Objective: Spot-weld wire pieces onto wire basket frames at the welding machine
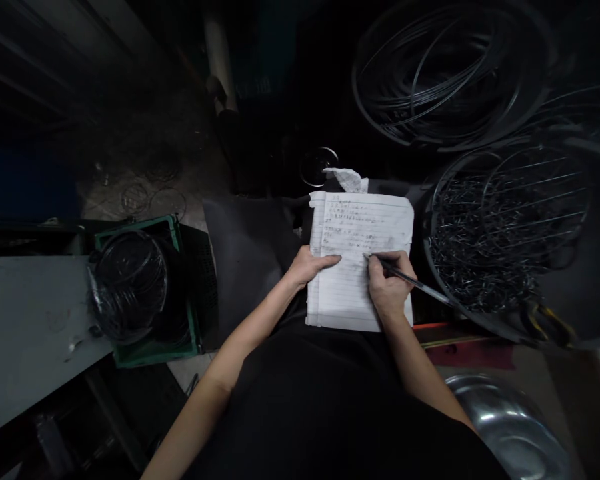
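A lined notebook [350, 293] with a torn left edge lies open in front of me, its upper half covered in handwriting. My left hand [310, 265] is at the notebook's left edge, thumb flat on the page and the other fingers hidden beneath, gripping it. In my right hand [393, 280] is a long, thin pen [423, 287], pinched between thumb and fingers. Its tip is at the page near the middle, just below the written lines. A crumpled white paper piece [349, 180] sticks out above the notebook.
Right of the notebook, a round bin [437, 267] holds many small metal pieces. Coiled wire [435, 93] fills a tub behind it. Yellow-handled pliers [553, 323] and a metal bowl [510, 427] are at the lower right. A green crate [195, 320] with wrapped coils stands left.
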`<state>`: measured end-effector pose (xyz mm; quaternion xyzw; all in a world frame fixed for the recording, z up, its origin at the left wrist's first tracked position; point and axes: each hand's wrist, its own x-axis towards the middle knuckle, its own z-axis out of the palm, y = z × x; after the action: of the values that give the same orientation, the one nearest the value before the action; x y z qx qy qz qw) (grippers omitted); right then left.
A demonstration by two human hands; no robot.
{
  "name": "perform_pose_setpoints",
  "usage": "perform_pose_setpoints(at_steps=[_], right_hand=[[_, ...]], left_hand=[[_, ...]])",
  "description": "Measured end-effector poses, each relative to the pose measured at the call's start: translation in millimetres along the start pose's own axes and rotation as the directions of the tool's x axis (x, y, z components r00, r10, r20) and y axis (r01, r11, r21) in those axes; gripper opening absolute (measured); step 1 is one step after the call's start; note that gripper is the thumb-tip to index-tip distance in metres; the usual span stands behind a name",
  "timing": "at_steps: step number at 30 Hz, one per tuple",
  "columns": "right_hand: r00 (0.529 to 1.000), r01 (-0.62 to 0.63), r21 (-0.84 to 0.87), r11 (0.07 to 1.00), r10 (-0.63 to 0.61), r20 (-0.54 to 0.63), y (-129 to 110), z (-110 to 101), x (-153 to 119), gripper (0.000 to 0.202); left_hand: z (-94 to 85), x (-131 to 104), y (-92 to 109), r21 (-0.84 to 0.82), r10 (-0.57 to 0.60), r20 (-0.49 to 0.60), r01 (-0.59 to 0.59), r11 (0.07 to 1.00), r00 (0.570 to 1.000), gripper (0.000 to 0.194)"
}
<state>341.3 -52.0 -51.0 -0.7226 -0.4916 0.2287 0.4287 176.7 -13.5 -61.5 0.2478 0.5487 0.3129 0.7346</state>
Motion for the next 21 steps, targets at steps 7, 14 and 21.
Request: perform_pose_setpoints(at_steps=[7,14,21], right_hand=[[1.000,0.017,0.011,1.000,-0.017,-0.006,-1.2,0.7,-0.2,0.012],[1.000,0.015,0.011,1.000,-0.015,-0.005,-2.2,0.6,0.6,0.013],[1.000,0.013,0.017,1.000,-0.013,0.001,1.8,1.1,-1.0,0.012]], left_hand=[[-0.3,1.5,-1.8,0.001,0.004,0.008,-0.004,1.000,1.000,0.049],[-0.2,0.6,-0.4,0.008,0.003,0.000,-0.003,1.000,1.000,0.046],[0.2,0.0,0.2,-0.004,0.001,0.003,-0.001,1.000,1.000,0.047]])
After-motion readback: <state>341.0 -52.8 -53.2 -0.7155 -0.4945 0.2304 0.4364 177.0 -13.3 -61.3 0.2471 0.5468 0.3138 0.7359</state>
